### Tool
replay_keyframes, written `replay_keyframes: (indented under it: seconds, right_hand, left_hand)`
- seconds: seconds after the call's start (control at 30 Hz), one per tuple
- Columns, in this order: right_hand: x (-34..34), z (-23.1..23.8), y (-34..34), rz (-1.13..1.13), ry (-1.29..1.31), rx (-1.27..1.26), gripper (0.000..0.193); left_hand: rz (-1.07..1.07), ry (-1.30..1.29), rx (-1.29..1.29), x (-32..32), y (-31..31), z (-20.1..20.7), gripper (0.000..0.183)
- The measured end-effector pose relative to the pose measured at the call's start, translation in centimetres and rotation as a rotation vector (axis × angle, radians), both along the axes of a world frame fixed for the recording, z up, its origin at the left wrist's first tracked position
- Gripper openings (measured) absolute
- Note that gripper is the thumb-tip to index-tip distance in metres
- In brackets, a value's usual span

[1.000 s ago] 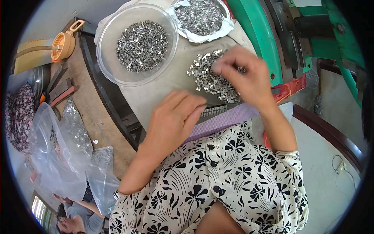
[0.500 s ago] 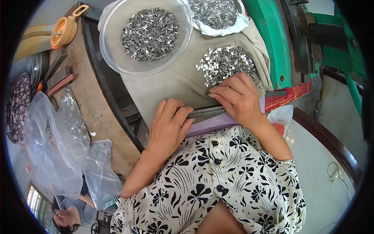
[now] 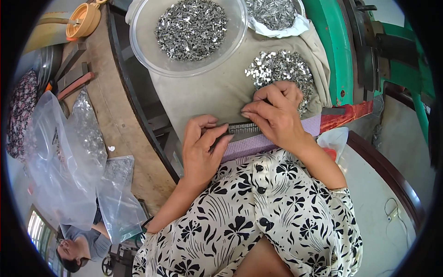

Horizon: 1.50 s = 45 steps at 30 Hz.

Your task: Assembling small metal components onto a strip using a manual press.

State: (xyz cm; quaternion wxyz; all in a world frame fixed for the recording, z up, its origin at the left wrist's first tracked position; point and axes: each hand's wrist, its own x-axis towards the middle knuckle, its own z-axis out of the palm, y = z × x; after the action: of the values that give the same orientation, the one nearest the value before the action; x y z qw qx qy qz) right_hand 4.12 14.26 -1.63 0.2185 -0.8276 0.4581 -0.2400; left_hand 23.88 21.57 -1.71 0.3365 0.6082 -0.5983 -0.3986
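Observation:
A dark, narrow slotted metal strip (image 3: 244, 128) lies crosswise in front of my body, with a row of small metal parts along it. My left hand (image 3: 201, 144) grips its left end between thumb and fingers. Just above the strip, my right hand (image 3: 278, 114) has thumb and forefinger pressed together; whatever lies between the fingertips is too small to make out. Right behind that hand, a loose pile of small shiny metal pieces (image 3: 280, 69) rests on a beige cloth (image 3: 212, 94). A purple checked cloth (image 3: 242, 147) runs along the strip's near side.
Farther back are a clear plastic bowl (image 3: 143, 53) of small metal parts and a lined bowl (image 3: 302, 27) of thin metal pins. Green machinery (image 3: 336, 55) borders the right. Plastic bags (image 3: 69, 171) and a red-handled tool (image 3: 76, 85) occupy the left bench (image 3: 134, 152). Another person (image 3: 85, 247) appears lower left.
My right fingertips have shifted left along the strip, away from the pile. My left hand keeps its grip on the end. The whole view has moved slightly.

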Motion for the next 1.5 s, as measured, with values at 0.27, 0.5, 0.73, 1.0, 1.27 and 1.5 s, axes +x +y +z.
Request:
replay_keyframes:
  seconds: [0.27, 0.5, 0.73, 1.0, 1.27, 1.5]
  right_hand:
    - [0.5, 1.4, 0.0, -0.036, -0.042, 0.185, 0.011]
    - [1.0, 1.4, 0.3, -0.012, -0.039, 0.313, 0.012]
    - [1.6, 1.3, 0.7, -0.026, -0.042, 0.324, 0.011]
    - [1.8, 1.1, 1.1, -0.079, 0.027, 0.28, 0.011]
    - [2.0, 1.4, 0.8, -0.071, 0.056, 0.281, 0.013]
    - [1.7, 1.6, 0.7, -0.039, 0.104, 0.289, 0.014]
  left_hand:
    - [0.102, 0.067, -0.076, -0.6, 0.8, -1.0, 0.029]
    - [0.134, 0.081, -0.095, -1.0, 1.0, -1.2, 0.034]
    - [0.137, 0.067, -0.148, -1.0, 1.1, -1.7, 0.034]
    - [0.131, 0.035, -0.177, -1.0, 1.2, -2.0, 0.031]
    - [0.118, 0.005, -0.196, -0.9, 1.2, -2.0, 0.028]
    - [0.106, 0.02, -0.178, -1.0, 1.2, -2.0, 0.03]
